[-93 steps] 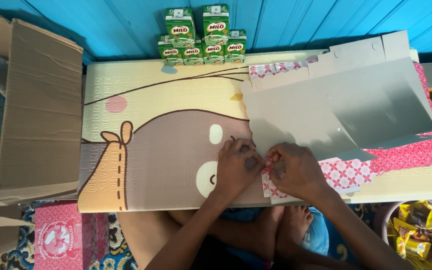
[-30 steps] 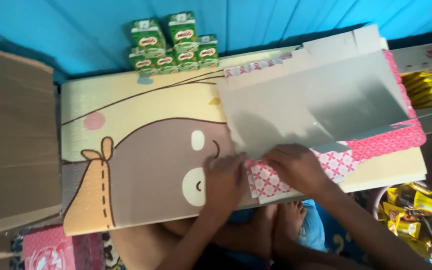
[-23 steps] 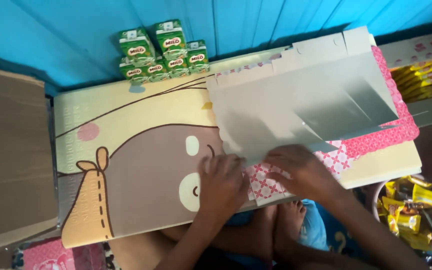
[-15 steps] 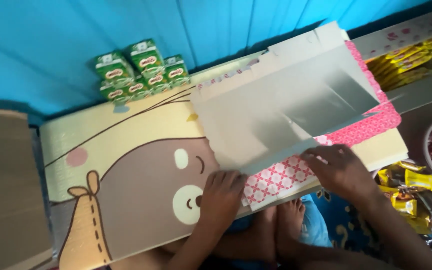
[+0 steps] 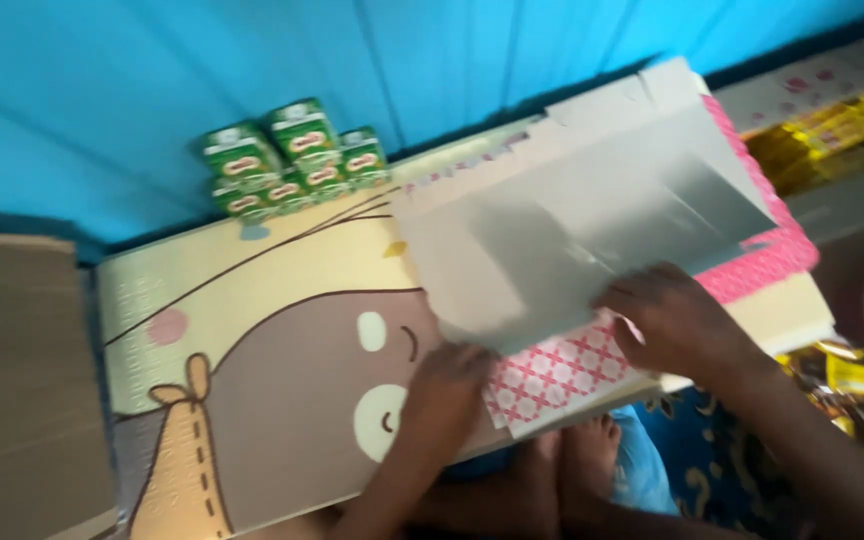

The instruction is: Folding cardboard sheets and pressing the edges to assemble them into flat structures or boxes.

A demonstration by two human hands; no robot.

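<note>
Paper (image 5: 552, 375) under both hands' fingers (image 5: 642, 310)

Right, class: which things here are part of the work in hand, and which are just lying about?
In use:
left hand
right hand
pink patterned paper
grey cardboard sheet
cartoon play mat, the work surface

Lying about:
green drink cartons
brown cardboard
yellow snack packets

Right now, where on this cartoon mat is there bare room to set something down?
The mat is bare between the drink cartons and the left hand. The right half is crowded: grey card, pink patterned paper and the right hand.
</note>
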